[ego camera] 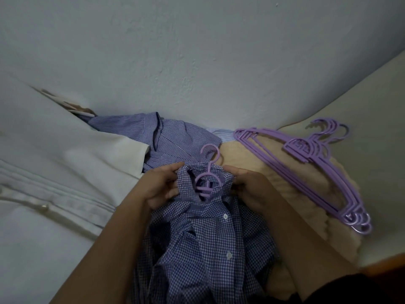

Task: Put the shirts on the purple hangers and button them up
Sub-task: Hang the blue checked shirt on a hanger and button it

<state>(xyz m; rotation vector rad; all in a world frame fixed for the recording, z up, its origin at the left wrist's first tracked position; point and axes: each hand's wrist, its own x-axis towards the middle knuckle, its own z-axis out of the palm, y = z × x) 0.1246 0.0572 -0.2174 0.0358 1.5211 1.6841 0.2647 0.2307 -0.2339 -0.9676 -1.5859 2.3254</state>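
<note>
At the left edge of the bed a white shirt (65,172) lies spread flat, its button placket running towards you, out of your way for now. Just beyond it, against the wall, a striped shirt (153,137) is crumpled and waiting its turn.

Your left hand (160,187) pinches the left side of the checked shirt's (208,238) collar, fingers curled on the cloth. You hold it there, I judge, to keep the neck opening spread and steady round the hanger (206,185), whose hook sticks out above the collar towards the striped shirt. The checked shirt lies in the middle of the bed in front of you, its front bunched, white buttons showing down the placket and seemingly still undone.

Your right hand (247,189) grips the right side of the collar in the same way, so the two sides can be drawn together for the top button.

Towards the right edge, a stack of spare purple hangers (306,167) rests on a beige blanket (252,154), near your right forearm; a wide elbow swing could knock them.
</note>
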